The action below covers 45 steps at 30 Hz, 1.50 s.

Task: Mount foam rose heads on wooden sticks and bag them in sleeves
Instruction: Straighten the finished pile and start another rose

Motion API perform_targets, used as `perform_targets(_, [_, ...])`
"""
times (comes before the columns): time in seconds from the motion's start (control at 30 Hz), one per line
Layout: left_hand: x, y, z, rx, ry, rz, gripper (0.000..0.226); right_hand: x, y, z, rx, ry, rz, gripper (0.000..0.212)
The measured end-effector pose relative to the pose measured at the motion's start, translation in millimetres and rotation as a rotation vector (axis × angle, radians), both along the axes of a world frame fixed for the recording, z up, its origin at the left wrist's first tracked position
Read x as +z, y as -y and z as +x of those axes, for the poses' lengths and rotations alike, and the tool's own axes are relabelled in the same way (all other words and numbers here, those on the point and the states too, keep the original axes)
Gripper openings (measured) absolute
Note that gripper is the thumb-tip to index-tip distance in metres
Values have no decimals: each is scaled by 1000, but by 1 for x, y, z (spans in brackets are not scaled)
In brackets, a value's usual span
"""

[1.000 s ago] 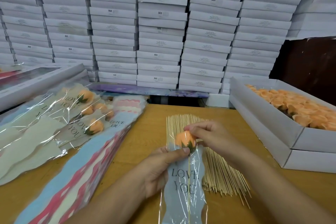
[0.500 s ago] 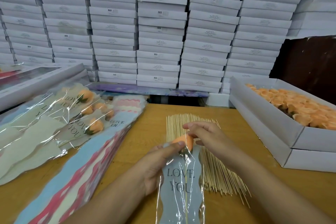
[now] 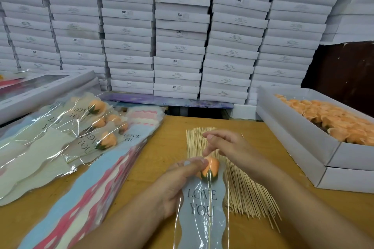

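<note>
An orange foam rose [image 3: 211, 168] on a thin wooden stick sits inside a clear sleeve [image 3: 202, 216] with a grey "LOVE YOU" panel, low in the middle of the view. My left hand [image 3: 178, 184] pinches the sleeve at its top, thumb against the rose. Just above the rose my right hand [image 3: 226, 147] hovers with loosely bent fingers and holds nothing. Under both hands a pile of bare wooden sticks [image 3: 242, 194] lies on the wooden table [image 3: 166, 147].
At the left lie bagged roses [image 3: 97, 125] on a stack of flat sleeves [image 3: 81, 198]. An open white box of loose orange rose heads [image 3: 332, 119] stands on the right. White boxes [image 3: 182, 32] are stacked wall-high behind the table. Another flat box [image 3: 40, 91] is at far left.
The rose has gone down into the sleeve's mouth. My right hand has let go of it and lifted away; my left hand keeps its hold on the sleeve.
</note>
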<state>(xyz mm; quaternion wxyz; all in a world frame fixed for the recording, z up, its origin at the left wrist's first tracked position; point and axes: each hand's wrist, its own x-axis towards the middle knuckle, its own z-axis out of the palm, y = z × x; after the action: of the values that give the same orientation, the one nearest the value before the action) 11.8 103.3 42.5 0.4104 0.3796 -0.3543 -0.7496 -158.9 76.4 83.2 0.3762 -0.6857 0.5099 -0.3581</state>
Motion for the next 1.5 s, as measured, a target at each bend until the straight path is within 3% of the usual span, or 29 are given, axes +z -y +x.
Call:
perform_targets(0.17, [0,0,0,-39,-50,-17,45,-1,1,3,1,6,55,31])
perform_targets(0.33, [-4,2,0,29,14,-38,57,2,2,2,3,18,133,37])
perform_targets(0.7, [-7,2,-2,75,93,-46,48,2,0,-1,4,-8,118,38])
perform_targets(0.93, [-8,2,-1,55,134,-74,81,5,-3,-4,88,-46,172,53])
perform_targets(1.07, [-7,4,1,67,67,-20,58,1,-3,-12,31,43,70,52])
perform_targets(1.17, [-7,9,3,110,49,2,58,-7,-4,-21,-123,239,74,57])
perform_targets(1.33, [-9,12,1,159,52,-7,36,-23,-16,-24,-116,394,320,51])
perform_targets(1.5, [-7,13,4,186,46,4,28,-33,-36,-14,51,281,535,55])
